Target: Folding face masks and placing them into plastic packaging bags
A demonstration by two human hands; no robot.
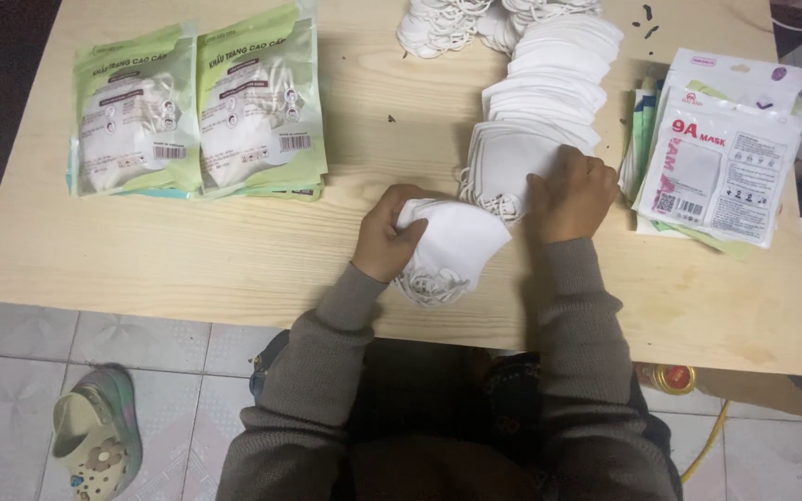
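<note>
- While the left hand (384, 232) closes around a small bundle of white masks (447, 246) near the front edge of the wooden table (234, 241), the fingers are wrapped over the folded side, a firm grasp.
- The right hand (573, 190) lies just right of that bundle, palm down and fingers spread on the near end of a fanned row of white masks (540, 111); it presses rather than grips.
- The masks look light, soft and floppy, with loose ear loops dangling under the bundle; I judge they are best pinched at the folded edge, since the loops would snag.
- Right of the row lies a stack of flat printed pouches (721, 158).
- Far left of the bundle sit two filled green packets (197, 111).
- Below the table, a sandal (95, 436) rests on the tiled floor.
</note>
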